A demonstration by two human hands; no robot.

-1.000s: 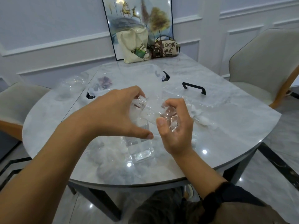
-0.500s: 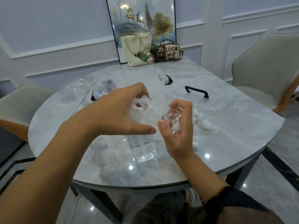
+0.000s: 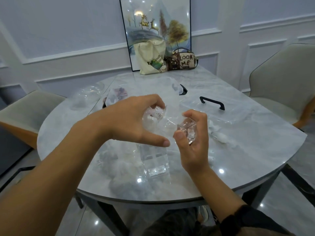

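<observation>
1. Left hand (image 3: 129, 121): curled round small clear faceted plastic piece (image 3: 154, 114), held above upright clear rectangular acrylic box (image 3: 154, 160), likely for joining.
2. Right hand (image 3: 194, 138): pinching second clear crystal-like piece (image 3: 188, 132), above-right of box, angled toward the first; contact not discernible.
3. Box: standing on grey marble round table (image 3: 247, 150).

One wide-angle camera rides on the person's head and is the only view. It faces forward and down across the round marble surface (image 3: 247, 150). It sits close. Both forearms enter from the bottom edge, and the left grip (image 3: 133, 120), round a clear crinkled piece (image 3: 154, 114), and the right grip (image 3: 196, 143), pinching a clear faceted piece (image 3: 188, 132), fill the middle. The framed picture (image 3: 153, 23) at the wall tops the view, with one chair (image 3: 286, 79) at the right edge and another chair (image 3: 25, 106) at the left.
</observation>
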